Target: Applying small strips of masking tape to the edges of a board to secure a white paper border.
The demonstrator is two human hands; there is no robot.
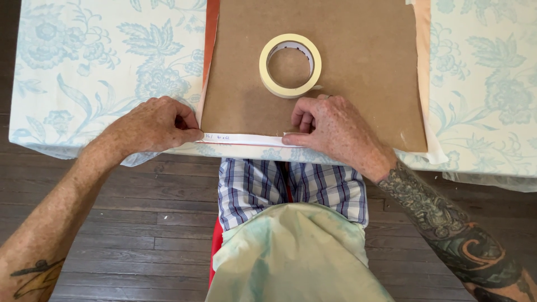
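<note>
A brown board point(347, 67) lies on a table covered with a pale blue floral cloth point(100, 61). Along the board's near edge runs a white strip of paper point(240, 138) with a thin red edge under it. My left hand point(151, 124) presses the strip's left end with curled fingers and thumb at the board's corner. My right hand point(330, 126) rests on the board's near edge, its thumb pushing down on the strip near the middle. A roll of cream masking tape point(290, 65) lies flat on the board just beyond my right hand.
An orange sheet point(211, 28) shows along the board's left and right sides. The table's near edge point(67, 151) runs across the view, with dark wooden floor point(140, 223) below it. My plaid shirt and pale apron point(291, 246) sit close to the table.
</note>
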